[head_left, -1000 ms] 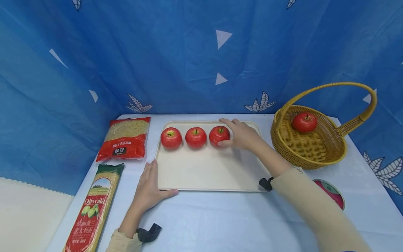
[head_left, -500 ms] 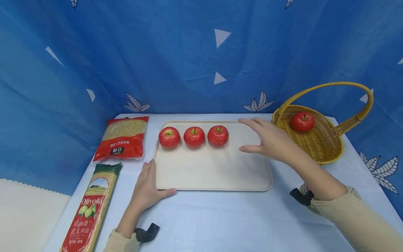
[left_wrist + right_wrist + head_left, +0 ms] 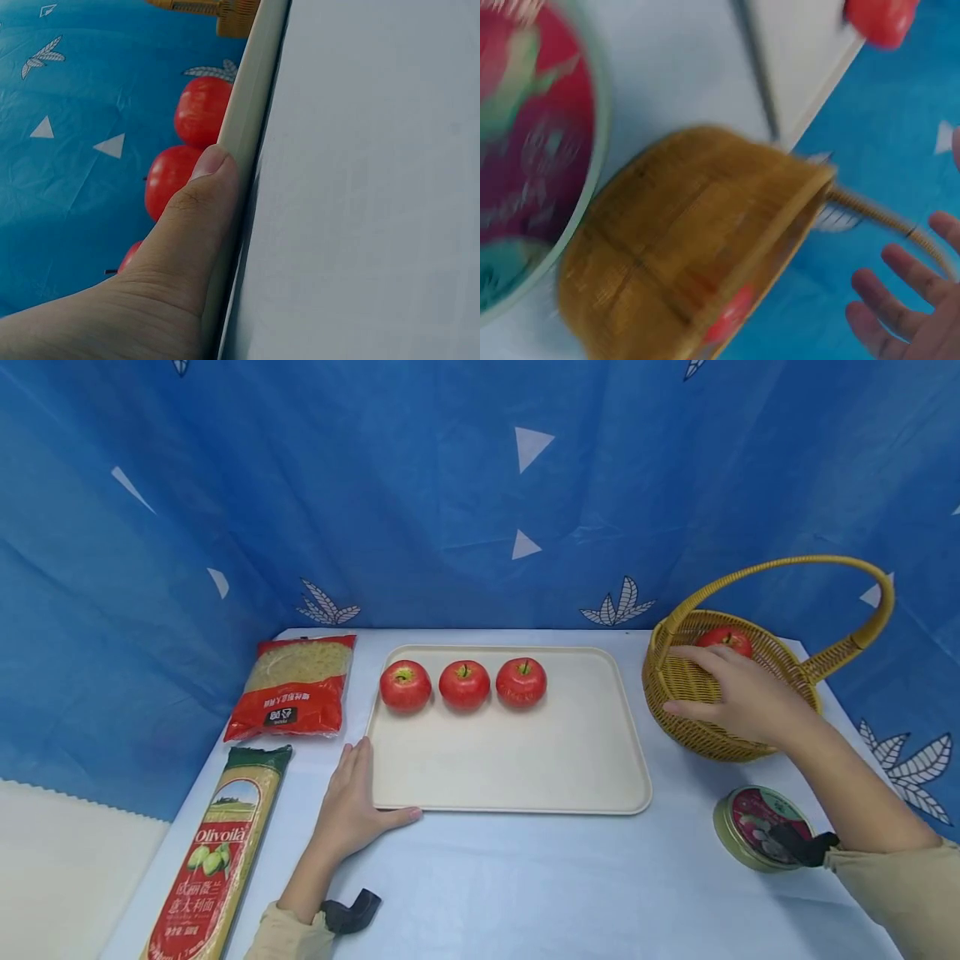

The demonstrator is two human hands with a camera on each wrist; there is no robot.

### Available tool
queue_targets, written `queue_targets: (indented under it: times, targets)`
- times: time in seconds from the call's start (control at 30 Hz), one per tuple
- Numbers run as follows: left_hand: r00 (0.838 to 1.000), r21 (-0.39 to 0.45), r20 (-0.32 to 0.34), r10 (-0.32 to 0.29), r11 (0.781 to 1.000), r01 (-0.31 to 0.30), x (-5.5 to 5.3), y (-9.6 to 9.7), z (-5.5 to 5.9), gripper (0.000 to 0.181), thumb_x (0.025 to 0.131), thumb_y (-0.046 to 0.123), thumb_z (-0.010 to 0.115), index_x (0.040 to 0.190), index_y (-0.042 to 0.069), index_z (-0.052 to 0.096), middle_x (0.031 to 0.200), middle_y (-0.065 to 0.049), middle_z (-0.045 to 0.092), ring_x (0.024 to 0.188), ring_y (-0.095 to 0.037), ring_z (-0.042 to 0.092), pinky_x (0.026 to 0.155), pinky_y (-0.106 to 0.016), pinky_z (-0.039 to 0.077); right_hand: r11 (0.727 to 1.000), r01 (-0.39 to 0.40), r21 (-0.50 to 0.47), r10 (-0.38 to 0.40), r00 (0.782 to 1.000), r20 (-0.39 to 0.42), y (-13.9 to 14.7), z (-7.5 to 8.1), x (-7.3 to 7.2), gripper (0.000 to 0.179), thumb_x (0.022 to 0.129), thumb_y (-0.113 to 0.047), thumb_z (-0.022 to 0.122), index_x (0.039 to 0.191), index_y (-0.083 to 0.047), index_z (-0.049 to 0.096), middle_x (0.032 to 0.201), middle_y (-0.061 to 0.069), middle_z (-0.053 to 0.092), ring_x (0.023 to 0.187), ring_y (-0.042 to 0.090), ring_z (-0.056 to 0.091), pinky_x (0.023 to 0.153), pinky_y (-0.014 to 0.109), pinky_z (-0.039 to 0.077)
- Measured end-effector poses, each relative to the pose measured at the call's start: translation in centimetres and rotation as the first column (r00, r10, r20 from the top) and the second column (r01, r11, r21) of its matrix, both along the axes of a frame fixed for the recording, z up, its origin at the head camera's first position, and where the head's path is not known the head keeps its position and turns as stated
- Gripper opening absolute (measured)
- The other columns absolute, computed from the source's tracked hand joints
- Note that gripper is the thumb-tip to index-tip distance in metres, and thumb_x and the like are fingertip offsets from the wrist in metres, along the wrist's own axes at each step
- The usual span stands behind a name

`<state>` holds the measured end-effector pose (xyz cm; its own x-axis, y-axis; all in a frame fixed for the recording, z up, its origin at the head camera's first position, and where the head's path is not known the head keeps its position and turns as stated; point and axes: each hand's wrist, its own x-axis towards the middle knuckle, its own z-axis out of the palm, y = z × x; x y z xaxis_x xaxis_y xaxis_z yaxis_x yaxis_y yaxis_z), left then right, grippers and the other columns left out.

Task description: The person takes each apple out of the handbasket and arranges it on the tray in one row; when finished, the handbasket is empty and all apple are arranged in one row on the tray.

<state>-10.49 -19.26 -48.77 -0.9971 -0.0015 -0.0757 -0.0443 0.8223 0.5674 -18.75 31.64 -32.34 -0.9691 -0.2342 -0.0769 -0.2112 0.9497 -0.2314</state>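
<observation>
Three red apples (image 3: 464, 684) stand in a row along the far side of a cream tray (image 3: 525, 768). My left hand (image 3: 358, 802) rests flat on the table at the tray's near left corner, its thumb (image 3: 196, 217) pressed against the rim (image 3: 247, 120). My right hand (image 3: 731, 689) hovers open over the near rim of a yellow wicker basket (image 3: 750, 727), fingers spread and holding nothing. A fourth red apple (image 3: 727, 637) lies in the basket, just beyond the fingers. The right wrist view is blurred; it shows the basket (image 3: 682, 240) and the fingertips (image 3: 900, 307).
A red bag of noodles (image 3: 294, 687) and a long Olivoila pasta pack (image 3: 213, 856) lie left of the tray. A round tin (image 3: 757, 827) sits near the front right, by my right wrist. Blue cloth walls in the table on three sides.
My right hand let go of the rightmost apple on the tray and swung right, over to the basket. The left hand and the tray stayed put.
</observation>
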Motion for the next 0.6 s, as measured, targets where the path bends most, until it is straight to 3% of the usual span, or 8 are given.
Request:
queue_targets:
  times: [0.17,0.37,0.6]
  targets:
    - [1.0,0.004,-0.002,-0.004,1.0,0.004,0.0,-0.1,-0.1,0.142,0.059,0.074,0.08,0.161,0.011,0.002,0.166,-0.017,0.011,0.154,-0.038,0.004,0.119,-0.065,0.02,0.998,0.064,-0.004,-0.064,0.996,0.067,3.3,-0.7,-2.4,0.109,0.076,-0.076,0.065,0.155,-0.01,0.029,0.15,0.033,0.033,0.134,0.057,0.031,0.099,0.078,0.033]
    - [1.0,0.001,-0.014,-0.008,1.0,0.008,0.0,-0.1,-0.3,0.143,0.059,0.076,0.079,0.161,0.011,0.002,0.166,-0.017,0.012,0.154,-0.038,0.005,0.119,-0.065,0.02,0.989,0.14,-0.048,-0.133,0.983,0.124,5.7,-1.4,-5.2,0.122,0.071,-0.079,0.065,0.155,-0.003,0.02,0.142,0.038,0.032,0.121,0.058,0.038,0.087,0.068,0.051]
    - [1.0,-0.003,-0.019,-0.005,1.0,0.005,0.0,-0.1,-0.3,0.143,0.058,0.076,0.079,0.16,0.01,0.004,0.166,-0.017,0.012,0.154,-0.038,0.005,0.119,-0.065,0.02,0.974,0.222,0.043,-0.226,0.948,0.224,7.8,-1.2,-7.7,0.129,0.075,-0.085,0.056,0.159,-0.01,-0.006,0.144,0.047,0.009,0.122,0.073,0.02,0.093,0.081,0.035]
